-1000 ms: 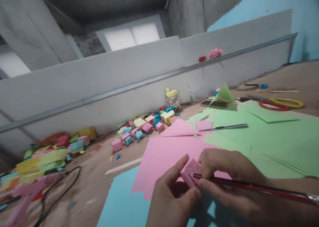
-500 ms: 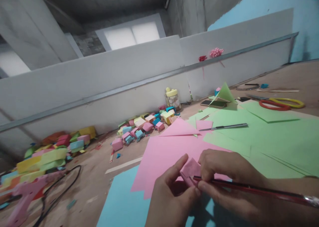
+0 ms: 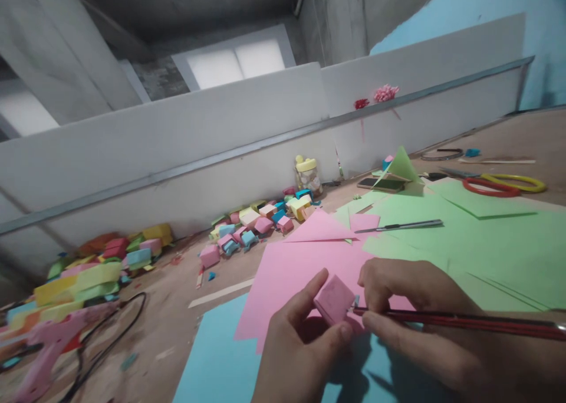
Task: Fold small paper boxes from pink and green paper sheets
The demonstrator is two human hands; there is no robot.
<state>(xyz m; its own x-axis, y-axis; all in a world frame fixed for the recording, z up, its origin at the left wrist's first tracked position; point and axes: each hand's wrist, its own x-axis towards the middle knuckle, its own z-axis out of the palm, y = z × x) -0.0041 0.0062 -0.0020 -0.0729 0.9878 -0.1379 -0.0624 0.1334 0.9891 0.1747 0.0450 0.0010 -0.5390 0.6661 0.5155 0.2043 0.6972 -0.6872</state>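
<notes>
Between the thumb and fingers of my left hand (image 3: 297, 345) is a small pink paper cube (image 3: 335, 300), tilted with one corner up. My right hand (image 3: 409, 308) pinches a dark red pencil (image 3: 469, 321) close to its tip. The pencil lies nearly level, its tip just right of the cube; whether they touch I cannot tell. Under both hands are pink paper sheets (image 3: 283, 273) and a blue sheet (image 3: 216, 344).
A craft knife (image 3: 398, 226) and scissors (image 3: 504, 184) lie on or by green sheets (image 3: 495, 249). Small paper boxes (image 3: 250, 219) are heaped by the partition. At left are larger paper pieces (image 3: 95, 276) and a pink glue gun (image 3: 55, 335) with its cord. A lidded jar (image 3: 308, 176) stands behind.
The pencil tip has drawn back from the cube's face to its right side. My right hand has shifted slightly right, and the cube has turned a little in my left hand.
</notes>
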